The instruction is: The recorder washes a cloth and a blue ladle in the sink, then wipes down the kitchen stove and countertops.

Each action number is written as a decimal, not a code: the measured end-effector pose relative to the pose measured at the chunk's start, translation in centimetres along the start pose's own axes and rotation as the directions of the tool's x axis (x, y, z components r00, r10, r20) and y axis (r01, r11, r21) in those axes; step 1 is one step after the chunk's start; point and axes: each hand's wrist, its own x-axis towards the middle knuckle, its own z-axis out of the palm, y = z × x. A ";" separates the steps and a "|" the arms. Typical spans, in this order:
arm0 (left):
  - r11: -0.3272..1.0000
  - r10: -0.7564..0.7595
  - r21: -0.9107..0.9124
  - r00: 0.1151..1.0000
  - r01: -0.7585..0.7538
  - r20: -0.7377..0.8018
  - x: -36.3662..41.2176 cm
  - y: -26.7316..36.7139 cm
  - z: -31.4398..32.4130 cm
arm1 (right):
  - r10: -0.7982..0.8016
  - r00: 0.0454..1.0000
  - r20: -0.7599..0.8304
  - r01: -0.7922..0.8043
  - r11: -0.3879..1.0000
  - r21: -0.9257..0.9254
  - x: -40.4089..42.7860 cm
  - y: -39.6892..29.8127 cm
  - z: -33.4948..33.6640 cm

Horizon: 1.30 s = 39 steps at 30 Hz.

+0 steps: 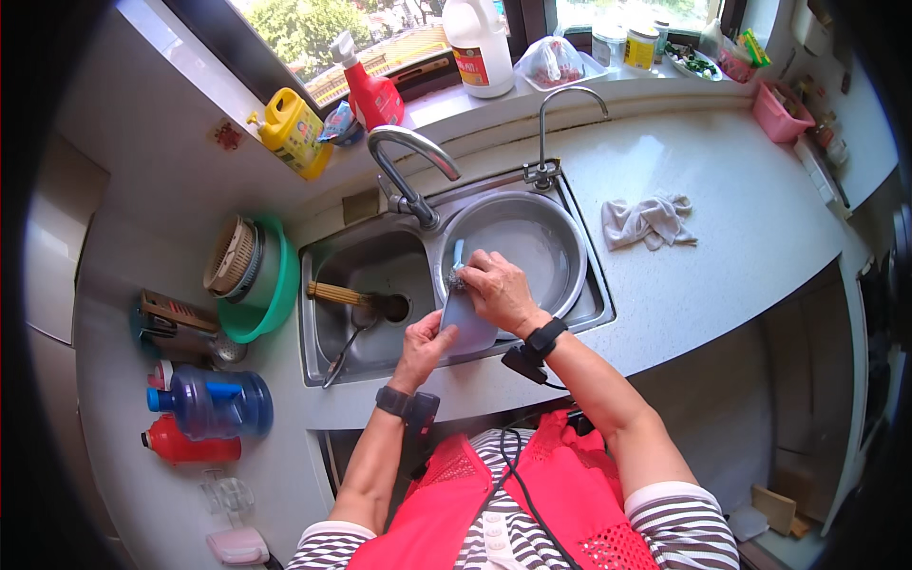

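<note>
Over the front of a round metal basin point(570, 235), my left hand point(425, 347) grips a translucent plastic container point(470, 329) by its near-left edge. My right hand point(499, 288) is closed on a steel-wool scrubber point(454, 279), pressed near the container's far edge. A light-blue strip point(458, 251) sticks up beside the scrubber; whether it is joined to it I cannot tell. The basin rests in the right bowl of the steel sink. In the left bowl point(377, 260) lie a bamboo brush point(335, 293) and a metal ladle point(345, 354).
Behind the sink rise a large faucet point(413, 153) and a thin one point(541, 128). A crumpled cloth point(647, 219) lies right on the counter. At left stand a green basin point(285, 285) and a blue water jug point(221, 402). Bottles line the windowsill point(420, 114).
</note>
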 end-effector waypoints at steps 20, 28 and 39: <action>0.999 0.005 0.033 1.000 -0.005 -0.016 -1.0 -0.2 -0.5 | 0.065 0.987 0.145 -0.074 0.995 0.062 0.3 0.3 -0.8; 1.000 -0.011 -0.010 1.000 0.011 -0.001 -1.1 -0.1 -1.1 | -0.005 0.977 0.214 -0.028 0.988 0.152 0.9 -0.5 -1.0; 1.000 -0.020 0.017 0.999 0.020 -0.039 -1.5 -1.1 -2.1 | 0.017 0.900 0.435 -0.148 0.952 0.269 0.6 -1.9 -1.1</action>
